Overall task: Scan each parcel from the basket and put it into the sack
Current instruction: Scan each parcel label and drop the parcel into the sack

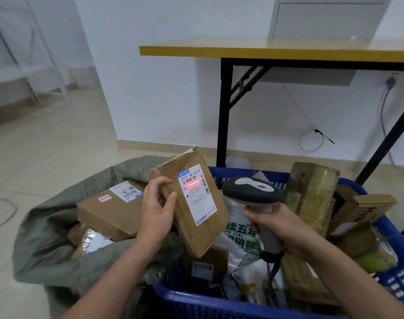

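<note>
Head view, from the left: bare tiled floor (46,143) runs open from the white shelf frame (46,56) to the wall, with a loose cable (3,210) lying at its edge. Just right of it, the grey-green sack (44,229) slumps with its mouth wide; a cardboard box (106,210) with a label and a pink sticker lies inside on other wrapped parcels. The left hand (156,212) is closed around the edge of a flat brown parcel (196,208), thumb on its front face, holding it tilted above the sack's right rim and the basket's left edge. A red scan line glows on its white label (197,194). The right hand (281,229) is wrapped around the handle of a grey scanner (251,192), aimed at that label. Below and to the right, the blue basket (219,305) is heaped with plastic mailers, small boxes and a tall tape-wrapped package (311,194). Behind it stands a yellow-topped counter (242,50) on black folding legs, near the basket's far rim.
</note>
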